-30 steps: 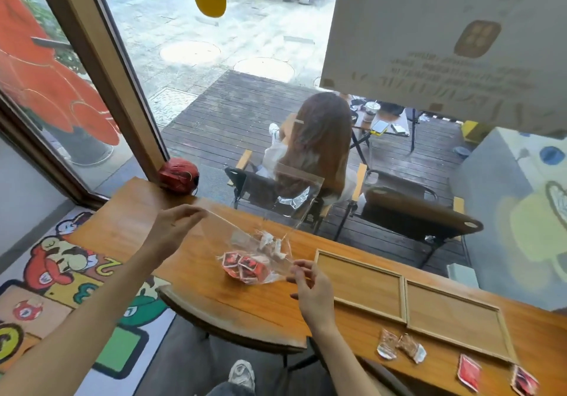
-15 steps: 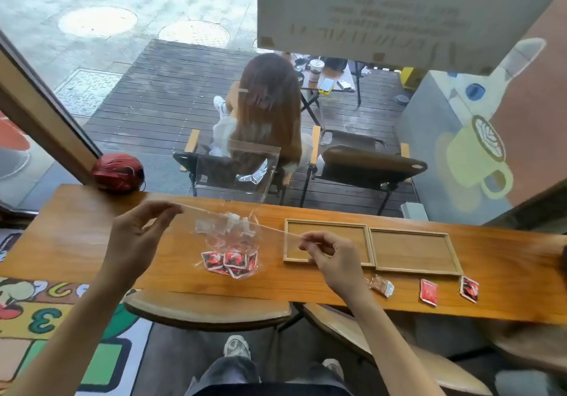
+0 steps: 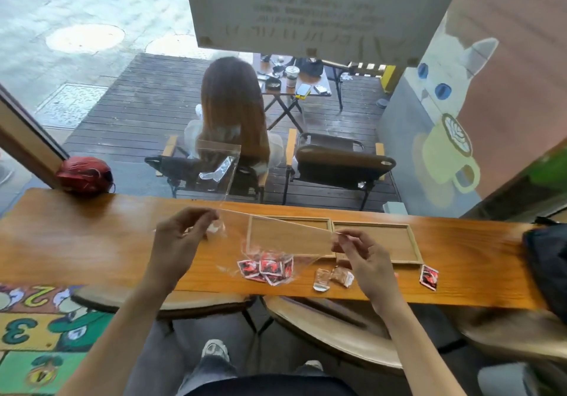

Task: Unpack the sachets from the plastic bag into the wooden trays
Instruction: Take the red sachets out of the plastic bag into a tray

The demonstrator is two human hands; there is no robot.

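Note:
A clear plastic bag [image 3: 276,239] hangs stretched between my hands above the wooden counter. My left hand [image 3: 181,236] pinches its left top corner and my right hand [image 3: 365,257] pinches the right one. Several red sachets [image 3: 265,268] sit bunched at the bag's bottom, touching the counter. Behind the bag lie two shallow wooden trays side by side, the left tray [image 3: 290,220] and the right tray [image 3: 374,243], both bare. Loose on the counter are two pale sachets [image 3: 333,277] and one red sachet [image 3: 429,276].
The wooden counter [image 3: 92,242] runs along a window. A red helmet-like object [image 3: 84,174] sits at its far left and a dark bag [image 3: 549,260] at the right end. Round stools [image 3: 331,331] stand under the counter's front edge. A person sits outside beyond the glass.
Both hands have carried the bag to the right, so it now hangs in front of the left tray. My view has also swung right and downward.

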